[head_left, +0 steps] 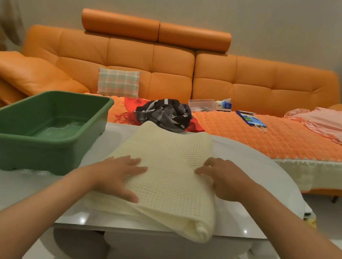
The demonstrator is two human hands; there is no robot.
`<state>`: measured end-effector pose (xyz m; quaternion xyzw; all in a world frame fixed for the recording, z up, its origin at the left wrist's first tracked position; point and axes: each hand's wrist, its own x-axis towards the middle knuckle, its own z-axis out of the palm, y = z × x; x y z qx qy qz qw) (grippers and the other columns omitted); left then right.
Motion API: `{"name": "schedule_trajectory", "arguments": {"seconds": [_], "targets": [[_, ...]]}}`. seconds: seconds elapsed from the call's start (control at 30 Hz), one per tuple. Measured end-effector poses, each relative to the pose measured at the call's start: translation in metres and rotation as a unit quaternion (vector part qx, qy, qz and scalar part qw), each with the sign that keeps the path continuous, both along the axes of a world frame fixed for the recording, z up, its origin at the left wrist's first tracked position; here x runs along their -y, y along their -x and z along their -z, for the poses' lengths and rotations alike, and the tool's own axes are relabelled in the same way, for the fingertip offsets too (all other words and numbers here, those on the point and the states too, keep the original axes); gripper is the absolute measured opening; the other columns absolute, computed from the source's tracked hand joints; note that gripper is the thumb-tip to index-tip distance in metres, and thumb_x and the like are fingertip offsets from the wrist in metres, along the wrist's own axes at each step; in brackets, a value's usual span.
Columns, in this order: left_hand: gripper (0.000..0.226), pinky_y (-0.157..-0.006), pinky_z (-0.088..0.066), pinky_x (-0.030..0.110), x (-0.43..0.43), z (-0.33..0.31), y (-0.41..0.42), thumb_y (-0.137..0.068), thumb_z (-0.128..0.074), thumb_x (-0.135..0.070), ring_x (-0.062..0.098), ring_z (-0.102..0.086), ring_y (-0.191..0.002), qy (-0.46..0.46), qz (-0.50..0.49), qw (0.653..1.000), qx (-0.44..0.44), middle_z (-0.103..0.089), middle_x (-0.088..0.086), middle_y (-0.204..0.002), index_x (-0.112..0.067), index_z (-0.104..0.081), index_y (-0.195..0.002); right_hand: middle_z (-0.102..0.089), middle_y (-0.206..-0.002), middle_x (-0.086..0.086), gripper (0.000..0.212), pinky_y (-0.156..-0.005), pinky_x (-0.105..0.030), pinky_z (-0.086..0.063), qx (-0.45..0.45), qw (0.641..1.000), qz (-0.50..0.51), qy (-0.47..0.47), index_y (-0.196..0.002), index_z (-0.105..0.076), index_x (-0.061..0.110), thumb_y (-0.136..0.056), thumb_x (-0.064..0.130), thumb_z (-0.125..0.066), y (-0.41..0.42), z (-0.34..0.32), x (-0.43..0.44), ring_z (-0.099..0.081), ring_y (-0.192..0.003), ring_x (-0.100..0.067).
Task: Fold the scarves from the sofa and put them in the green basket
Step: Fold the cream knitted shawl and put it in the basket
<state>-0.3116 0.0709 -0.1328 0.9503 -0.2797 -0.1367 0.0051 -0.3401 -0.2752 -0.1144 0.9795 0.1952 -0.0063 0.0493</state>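
Pressing on the cream scarf (169, 168), the left hand (118, 177) lies flat with fingers spread. The right hand (222, 178) rests lightly bent on the cloth and grips nothing. The scarf sits folded under both hands on the white table (257, 179). Folding looks nearly done, so the next move is gathering it up and carrying it left into the green basket (21, 140). Beyond the hands, a dark scarf (163, 113) and a red scarf (129, 103) wait on the sofa (131, 58).

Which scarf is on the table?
The cream scarf, folded under the left hand and right hand. The grey scarf and red scarf lie bunched on the sofa.
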Motion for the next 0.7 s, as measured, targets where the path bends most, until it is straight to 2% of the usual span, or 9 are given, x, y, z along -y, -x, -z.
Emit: {"name": "schedule_trajectory", "arguments": {"seconds": [0.1,0.17,0.27,0.33,0.43,0.47,0.53,0.6,0.7], "targets": [[0.087,-0.120,-0.024,0.034,-0.008,0.004,0.015,-0.073,-0.054,-0.085,0.002,-0.018,-0.145,0.091,0.023,0.995,0.046,-0.018,-0.021,-0.158,-0.049,-0.028,-0.148,-0.020,-0.162,-0.001,0.088,-0.120,-0.043,-0.015,0.028,0.993,-0.102,0.050,-0.153,-0.019,0.047,-0.083,0.039,-0.072,0.013,0.017,0.005,-0.018,-0.149,-0.023],[0.089,-0.119,-0.024,0.032,-0.011,0.005,0.026,-0.068,-0.057,-0.087,0.000,-0.021,-0.142,0.103,0.041,0.993,0.042,-0.020,-0.024,-0.154,-0.051,-0.030,-0.145,-0.023,-0.162,-0.006,0.094,-0.119,-0.047,-0.021,0.055,0.984,-0.162,0.041,-0.154,-0.014,0.046,-0.079,0.052,-0.070,0.023,0.029,0.000,-0.023,-0.148,-0.026],[0.114,-0.123,-0.003,0.044,-0.021,0.011,0.033,-0.057,-0.057,-0.094,0.005,0.005,-0.149,0.035,0.045,0.998,0.017,0.003,-0.023,-0.161,-0.054,-0.005,-0.151,-0.039,-0.154,-0.006,0.079,-0.109,-0.043,-0.036,0.097,0.968,-0.228,-0.046,-0.152,-0.028,0.040,-0.084,0.063,-0.061,0.035,0.043,-0.007,-0.042,-0.138,-0.025],[0.117,-0.121,0.007,0.050,-0.026,0.017,0.034,-0.057,-0.056,-0.095,0.003,0.019,-0.147,0.026,0.044,0.998,0.021,0.013,-0.025,-0.159,-0.057,0.004,-0.149,-0.051,-0.145,-0.004,0.066,-0.101,-0.039,-0.044,0.124,0.956,-0.253,-0.084,-0.144,-0.044,0.036,-0.086,0.063,-0.059,0.039,0.050,-0.010,-0.053,-0.128,-0.023],[0.116,-0.122,0.006,0.044,-0.031,0.015,0.038,-0.059,-0.058,-0.093,-0.001,0.016,-0.146,0.042,0.037,0.998,0.030,0.011,-0.029,-0.158,-0.054,0.000,-0.151,-0.071,-0.110,0.010,0.036,-0.082,-0.035,-0.056,0.117,0.950,-0.151,-0.247,-0.110,-0.068,0.031,-0.080,0.051,-0.062,0.044,0.047,-0.019,-0.067,-0.099,-0.012],[0.114,-0.122,0.000,0.039,-0.032,0.014,0.038,-0.060,-0.060,-0.090,-0.001,0.009,-0.146,0.050,0.034,0.997,0.042,0.005,-0.029,-0.157,-0.052,-0.005,-0.152,-0.072,-0.093,0.014,0.024,-0.073,-0.033,-0.053,0.105,0.938,-0.093,-0.318,-0.093,-0.069,0.031,-0.080,0.049,-0.059,0.043,0.041,-0.021,-0.066,-0.085,-0.007],[0.098,-0.118,-0.024,0.029,-0.032,0.011,0.038,-0.066,-0.070,-0.070,-0.001,-0.021,-0.144,0.098,0.016,0.993,0.071,-0.020,-0.031,-0.153,-0.052,-0.021,-0.148,-0.067,-0.075,0.015,0.024,-0.065,-0.032,-0.046,0.084,0.904,0.007,-0.420,-0.074,-0.063,0.030,-0.087,0.049,-0.057,0.039,0.024,-0.024,-0.061,-0.072,-0.006],[0.065,-0.095,-0.046,0.030,-0.032,0.001,0.035,-0.074,-0.069,-0.040,0.006,-0.054,-0.119,0.151,-0.023,0.982,0.112,-0.052,-0.029,-0.127,-0.056,-0.039,-0.129,-0.069,-0.080,0.010,0.024,-0.070,-0.033,-0.049,0.047,0.868,0.057,-0.491,-0.079,-0.069,0.027,-0.093,0.045,-0.061,0.033,0.010,-0.021,-0.064,-0.079,-0.009],[0.039,-0.071,-0.050,0.034,-0.025,-0.035,0.029,-0.075,-0.064,-0.023,0.018,-0.060,-0.085,0.191,-0.088,0.965,0.155,-0.058,-0.016,-0.090,-0.042,-0.043,-0.102,-0.074,-0.093,0.001,0.032,-0.079,-0.042,-0.057,-0.026,0.811,0.103,-0.575,-0.097,-0.072,0.019,-0.089,0.048,-0.064,0.027,-0.010,-0.014,-0.070,-0.091,-0.019]]}}
